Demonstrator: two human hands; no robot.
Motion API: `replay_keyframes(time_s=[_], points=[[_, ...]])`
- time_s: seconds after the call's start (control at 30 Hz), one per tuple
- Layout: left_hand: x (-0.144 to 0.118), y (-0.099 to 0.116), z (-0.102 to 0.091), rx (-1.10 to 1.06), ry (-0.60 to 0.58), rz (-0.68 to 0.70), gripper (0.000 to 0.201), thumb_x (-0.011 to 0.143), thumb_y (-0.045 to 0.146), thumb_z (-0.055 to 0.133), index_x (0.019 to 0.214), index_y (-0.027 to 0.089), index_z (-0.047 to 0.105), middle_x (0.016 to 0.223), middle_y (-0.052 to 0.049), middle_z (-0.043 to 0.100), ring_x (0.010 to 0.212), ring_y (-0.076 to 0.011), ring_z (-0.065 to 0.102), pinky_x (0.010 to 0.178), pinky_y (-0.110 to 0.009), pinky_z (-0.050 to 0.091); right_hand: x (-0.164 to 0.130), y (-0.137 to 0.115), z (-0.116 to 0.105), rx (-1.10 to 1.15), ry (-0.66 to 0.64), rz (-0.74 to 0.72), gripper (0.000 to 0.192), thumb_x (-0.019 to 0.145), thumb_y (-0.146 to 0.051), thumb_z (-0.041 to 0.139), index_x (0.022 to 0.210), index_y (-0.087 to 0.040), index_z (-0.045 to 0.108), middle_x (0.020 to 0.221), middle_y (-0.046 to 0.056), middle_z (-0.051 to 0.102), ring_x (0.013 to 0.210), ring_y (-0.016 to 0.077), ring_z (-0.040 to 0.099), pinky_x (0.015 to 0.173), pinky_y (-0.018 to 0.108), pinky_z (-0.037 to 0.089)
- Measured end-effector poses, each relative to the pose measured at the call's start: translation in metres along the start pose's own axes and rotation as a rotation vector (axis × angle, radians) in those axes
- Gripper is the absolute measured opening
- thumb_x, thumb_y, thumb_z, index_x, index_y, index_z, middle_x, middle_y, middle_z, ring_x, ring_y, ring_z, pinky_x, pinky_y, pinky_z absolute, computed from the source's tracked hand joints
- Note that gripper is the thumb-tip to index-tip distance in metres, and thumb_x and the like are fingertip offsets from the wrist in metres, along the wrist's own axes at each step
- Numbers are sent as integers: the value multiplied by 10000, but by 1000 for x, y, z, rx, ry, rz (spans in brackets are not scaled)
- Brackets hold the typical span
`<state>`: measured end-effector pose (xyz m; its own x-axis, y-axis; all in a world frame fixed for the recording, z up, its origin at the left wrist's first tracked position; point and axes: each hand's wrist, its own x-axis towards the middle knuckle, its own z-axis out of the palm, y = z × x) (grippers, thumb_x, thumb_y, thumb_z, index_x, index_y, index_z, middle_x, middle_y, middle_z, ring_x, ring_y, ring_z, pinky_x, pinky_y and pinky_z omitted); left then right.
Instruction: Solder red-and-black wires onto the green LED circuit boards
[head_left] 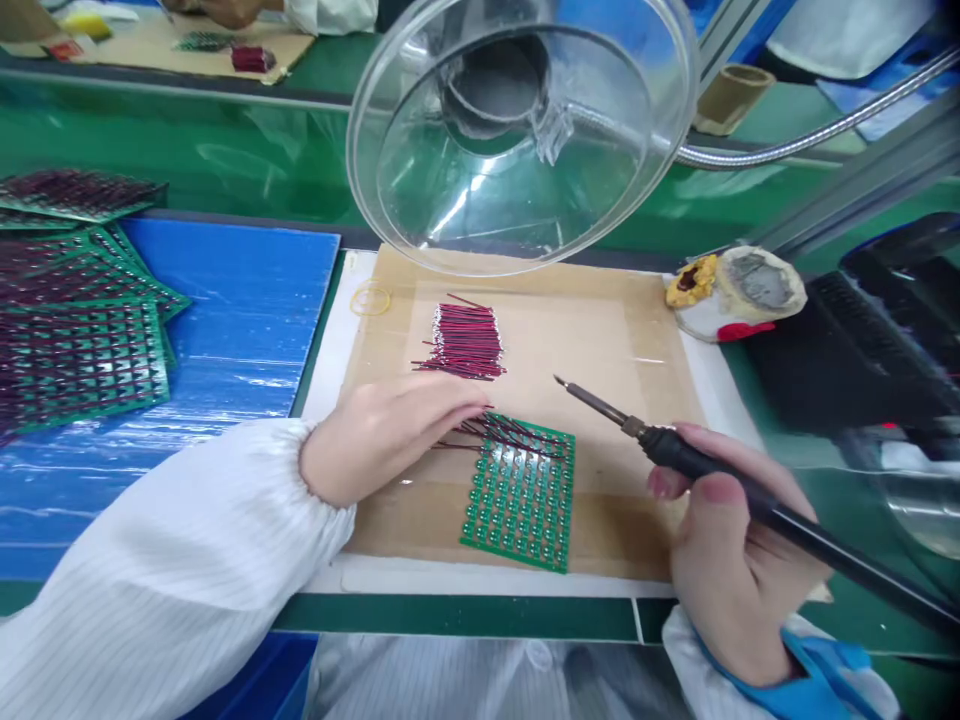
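Note:
A green circuit board panel point(525, 495) lies on a brown work mat point(645, 400), with red and black wires along its top edge. My left hand point(382, 430) rests on the mat, fingertips touching those wires at the panel's upper left corner. My right hand point(731, 550) grips a black soldering iron point(675, 450) like a pen; its tip point(559, 381) hovers above the mat, just right of a loose bundle of red and black wires point(465, 340).
A clear fume hood dome point(517, 130) hangs over the mat's far edge. Stacked green panels point(75, 330) lie on a blue sheet point(247, 320) at left. An iron stand with sponge point(739, 290) sits at right. Another person's hand point(225, 10) works at the far table.

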<state>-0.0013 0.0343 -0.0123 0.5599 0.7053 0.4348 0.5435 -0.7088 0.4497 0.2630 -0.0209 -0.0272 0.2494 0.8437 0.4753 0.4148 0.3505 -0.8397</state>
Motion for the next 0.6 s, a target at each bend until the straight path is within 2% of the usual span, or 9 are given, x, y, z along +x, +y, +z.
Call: replay_keyframes(time_s=[0.07,0.13,0.23,0.37,0.47,0.6], points=[[-2,3,-1,24,16,47,179,949,159,539,1101,152,633,1076,-43,716,992,-121,674,951,-208,497,-2,3,2,-26,19,68,218,863,-326,625,1058,-246,683,861,20,671,633,143,595,623,332,478],[-3,5,0,-34,-7,29,180,935,158,564,1102,173,630,1056,-24,719,968,-113,675,929,-202,503,-3,6,3,-21,67,78,186,841,-330,656,1010,-265,699,886,21,676,689,160,605,612,324,470],[-3,7,3,-174,-82,-25,128,925,151,577,1038,169,633,989,-15,704,916,-109,651,874,-215,505,-5,7,3,70,95,26,118,873,-311,614,918,-258,710,836,9,669,583,115,555,469,272,404],[-1,9,11,-231,-149,-23,105,944,130,524,975,130,624,946,-48,650,918,-137,580,857,-274,479,-5,3,-1,83,-35,-25,164,907,-268,554,861,-208,700,693,-9,632,455,72,501,380,237,364],[-1,13,17,-200,-178,-53,110,949,153,513,930,141,620,935,-48,607,930,-162,534,885,-337,443,-5,0,-4,29,-154,3,131,897,-215,565,869,-203,693,683,-20,637,454,61,507,404,220,389],[-1,18,19,-137,-166,-126,116,940,185,524,873,165,617,1000,-44,561,1013,-190,491,949,-387,387,-6,0,-5,20,-230,-15,110,887,-202,581,900,-211,689,728,-18,654,527,70,545,475,221,429]])
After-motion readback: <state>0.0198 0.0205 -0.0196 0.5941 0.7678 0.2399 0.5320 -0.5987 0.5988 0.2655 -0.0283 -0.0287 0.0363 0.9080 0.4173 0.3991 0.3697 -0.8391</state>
